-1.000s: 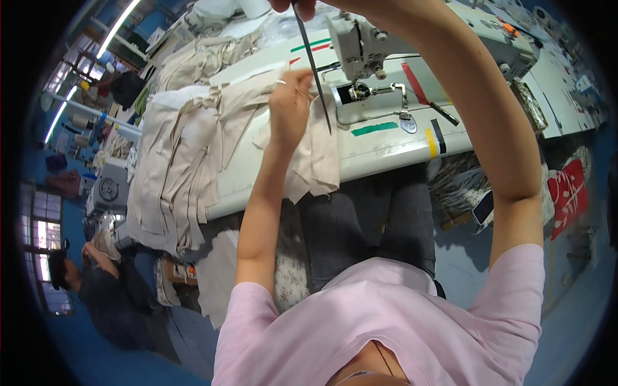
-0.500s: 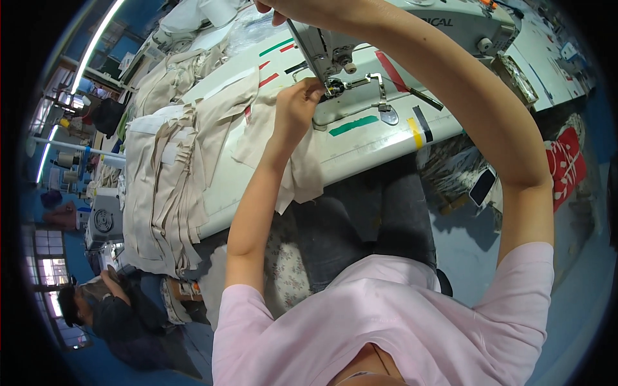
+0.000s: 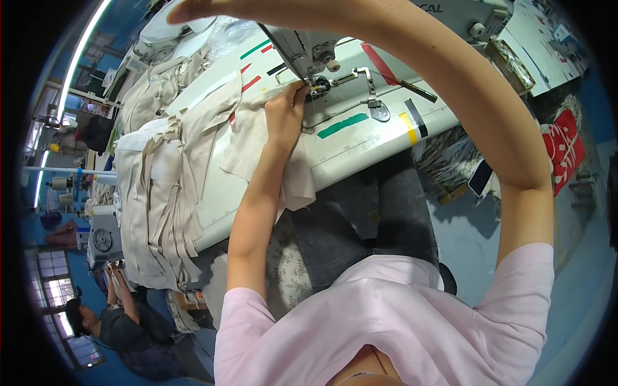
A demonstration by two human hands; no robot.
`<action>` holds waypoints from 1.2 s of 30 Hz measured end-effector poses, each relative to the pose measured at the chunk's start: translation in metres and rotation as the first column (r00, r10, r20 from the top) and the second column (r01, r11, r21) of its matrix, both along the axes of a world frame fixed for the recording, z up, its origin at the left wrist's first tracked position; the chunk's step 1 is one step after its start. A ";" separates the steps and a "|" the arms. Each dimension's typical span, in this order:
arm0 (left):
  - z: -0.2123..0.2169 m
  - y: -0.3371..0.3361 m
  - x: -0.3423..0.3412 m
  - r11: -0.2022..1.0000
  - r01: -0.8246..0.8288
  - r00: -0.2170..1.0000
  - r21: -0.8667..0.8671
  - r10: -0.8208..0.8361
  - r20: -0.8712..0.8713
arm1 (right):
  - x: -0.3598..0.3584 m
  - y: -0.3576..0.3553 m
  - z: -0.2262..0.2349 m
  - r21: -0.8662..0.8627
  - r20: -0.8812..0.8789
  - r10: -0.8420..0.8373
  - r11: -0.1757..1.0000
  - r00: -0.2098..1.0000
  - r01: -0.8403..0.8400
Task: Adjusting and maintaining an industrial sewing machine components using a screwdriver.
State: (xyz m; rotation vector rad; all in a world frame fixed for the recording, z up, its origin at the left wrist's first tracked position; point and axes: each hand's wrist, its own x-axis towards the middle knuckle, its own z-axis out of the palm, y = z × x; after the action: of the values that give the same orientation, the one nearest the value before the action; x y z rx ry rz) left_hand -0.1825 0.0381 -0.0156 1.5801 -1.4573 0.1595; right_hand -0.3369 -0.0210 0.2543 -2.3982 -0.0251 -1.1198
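Observation:
My left hand is at the needle area of a white sewing machine, its thumb and fingertips pinched close beside the presser foot. Whatever is between those fingertips is too small to make out. Under this hand and wrist a beige fabric piece lies on the machine bed and hangs over its front edge. My right arm arches over the machine head, and the right hand is at the upper left, beyond the head. One digit shows stretched out; the top edge cuts off the other fingers.
Stacked beige fabric pieces drape over the table's left side. A metal guide arm and dark-handled tweezers are right of the needle. A box stands at the right. Another person works at the lower left.
My right hand has moved left and farther over the machine, its digit now stretched out. The left hand stays pinched by the needle. The whole view has shifted slightly.

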 end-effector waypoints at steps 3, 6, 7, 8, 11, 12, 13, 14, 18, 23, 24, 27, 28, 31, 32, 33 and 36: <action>-0.001 0.005 0.003 1.000 -0.011 1.000 0.012 0.012 -0.007 | -0.003 0.011 -0.001 0.125 -0.108 0.026 0.992 0.994 -0.012; -0.001 0.004 0.004 1.000 -0.019 1.000 0.023 0.019 0.000 | -0.012 0.012 0.003 0.126 -0.104 0.040 0.992 0.994 -0.026; -0.001 0.003 0.004 0.999 -0.024 1.000 0.021 0.023 0.009 | -0.011 0.012 0.003 0.138 -0.109 0.037 0.990 0.993 -0.022; -0.002 0.003 0.004 0.999 -0.022 1.000 0.024 0.021 0.010 | -0.011 0.011 0.002 0.140 -0.107 0.035 0.990 0.994 -0.020; -0.004 0.001 0.005 1.000 -0.007 1.000 0.003 0.007 0.015 | -0.010 0.010 0.001 0.198 -0.117 0.068 0.979 0.991 -0.043; -0.005 0.000 0.005 1.000 -0.004 1.000 -0.001 0.004 0.010 | -0.009 0.009 0.001 0.192 -0.115 0.066 0.980 0.991 -0.043; -0.005 0.000 0.005 1.000 -0.001 1.000 -0.001 0.001 0.007 | -0.008 0.008 0.001 0.190 -0.112 0.066 0.981 0.992 -0.044; -0.006 0.001 0.006 1.000 0.001 1.000 0.002 -0.001 0.009 | -0.007 0.007 0.000 0.187 -0.108 0.066 0.981 0.992 -0.045; -0.007 0.000 0.005 1.000 0.004 1.000 0.008 -0.004 -0.011 | -0.013 0.005 0.000 0.188 -0.095 0.057 0.981 0.994 -0.039; -0.007 0.002 0.007 1.000 -0.004 1.000 0.023 0.003 0.007 | -0.015 0.005 -0.002 0.129 -0.019 0.018 0.992 1.000 -0.015; -0.007 0.002 0.007 1.000 -0.005 1.000 0.020 0.005 0.004 | -0.016 0.006 -0.002 0.098 0.000 -0.006 0.995 1.000 0.006; -0.005 0.005 0.007 0.999 -0.018 1.000 0.035 0.018 0.004 | -0.015 0.004 -0.002 0.109 -0.001 0.003 0.994 1.000 -0.002; -0.004 0.004 0.004 0.999 -0.027 1.000 0.047 0.027 0.002 | -0.016 0.003 -0.002 0.145 -0.024 0.032 0.989 0.999 -0.029; -0.002 0.002 0.001 0.998 -0.028 1.000 0.050 0.028 0.013 | -0.018 0.000 -0.005 0.102 0.015 -0.002 0.995 1.000 0.000; -0.003 0.002 0.001 0.998 -0.026 1.000 0.052 0.025 0.015 | -0.017 -0.002 -0.006 0.104 0.016 -0.005 0.995 1.000 0.003; -0.003 0.002 0.001 0.999 -0.021 1.000 0.041 0.021 0.001 | -0.016 -0.003 -0.008 0.069 0.059 -0.007 0.998 0.998 0.003; -0.003 0.002 0.001 0.999 -0.027 1.000 0.043 0.027 -0.005 | -0.013 -0.007 -0.011 0.042 0.139 -0.013 0.999 0.990 0.008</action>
State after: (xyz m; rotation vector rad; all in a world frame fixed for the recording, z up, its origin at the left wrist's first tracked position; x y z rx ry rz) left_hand -0.1815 0.0402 -0.0188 1.6347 -1.4441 0.1404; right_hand -0.3500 -0.0285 0.2429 -2.2828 -0.0357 -1.2783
